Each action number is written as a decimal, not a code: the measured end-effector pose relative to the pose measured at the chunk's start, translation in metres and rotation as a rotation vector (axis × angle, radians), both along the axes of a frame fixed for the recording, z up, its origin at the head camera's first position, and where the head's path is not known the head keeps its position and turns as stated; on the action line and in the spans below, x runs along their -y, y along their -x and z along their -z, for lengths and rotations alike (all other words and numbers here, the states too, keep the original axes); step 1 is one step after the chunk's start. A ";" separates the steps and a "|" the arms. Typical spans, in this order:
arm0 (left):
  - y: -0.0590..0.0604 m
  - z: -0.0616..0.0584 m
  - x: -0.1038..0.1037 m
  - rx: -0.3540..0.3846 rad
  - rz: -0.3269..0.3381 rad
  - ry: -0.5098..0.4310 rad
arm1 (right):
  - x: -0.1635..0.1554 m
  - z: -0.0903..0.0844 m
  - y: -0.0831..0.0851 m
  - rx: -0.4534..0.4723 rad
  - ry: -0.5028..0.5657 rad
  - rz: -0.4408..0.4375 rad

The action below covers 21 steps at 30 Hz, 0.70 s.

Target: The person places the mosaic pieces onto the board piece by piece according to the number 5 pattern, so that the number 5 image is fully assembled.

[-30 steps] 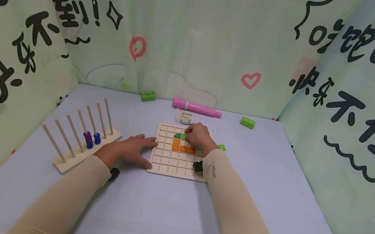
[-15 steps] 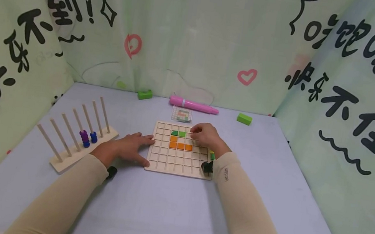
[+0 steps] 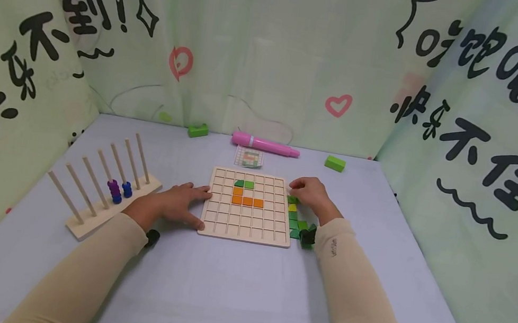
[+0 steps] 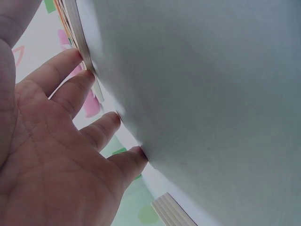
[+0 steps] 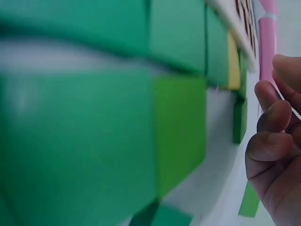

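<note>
A wooden grid board lies flat on the blue table. Two green tiles sit in its second row, with three orange tiles just below them. My left hand lies flat on the table, its straight fingers touching the board's left edge. My right hand hovers just past the board's right edge, over a heap of loose green and yellow tiles. Its fingers are loosely curled with no tile between them. The tiles fill the right wrist view.
A wooden peg rack with purple and blue beads stands to the left. Behind the board lie a pattern card, a pink pen and two green blocks. Printed cloth walls close in three sides.
My right hand left the green tiles on the board and moved right, off the board, to the loose tile heap. The left hand stayed put.
</note>
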<state>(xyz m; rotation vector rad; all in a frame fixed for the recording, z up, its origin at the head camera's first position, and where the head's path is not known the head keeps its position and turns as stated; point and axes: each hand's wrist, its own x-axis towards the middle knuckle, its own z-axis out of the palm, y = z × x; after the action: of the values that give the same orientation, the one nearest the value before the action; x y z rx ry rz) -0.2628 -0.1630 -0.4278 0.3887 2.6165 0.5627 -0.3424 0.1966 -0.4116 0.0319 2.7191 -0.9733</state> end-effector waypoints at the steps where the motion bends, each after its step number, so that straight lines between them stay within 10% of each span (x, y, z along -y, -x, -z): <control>1: 0.000 0.000 0.000 -0.001 0.001 -0.001 | -0.003 0.001 0.000 0.007 -0.010 0.012; 21: -0.002 -0.002 0.000 0.016 -0.019 -0.001 | -0.023 0.006 -0.004 0.005 -0.221 -0.024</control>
<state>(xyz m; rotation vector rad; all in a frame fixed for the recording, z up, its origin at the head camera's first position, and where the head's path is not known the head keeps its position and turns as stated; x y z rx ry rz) -0.2609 -0.1630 -0.4257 0.3590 2.6069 0.5710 -0.3386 0.2197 -0.4178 0.0421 2.8024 -0.6611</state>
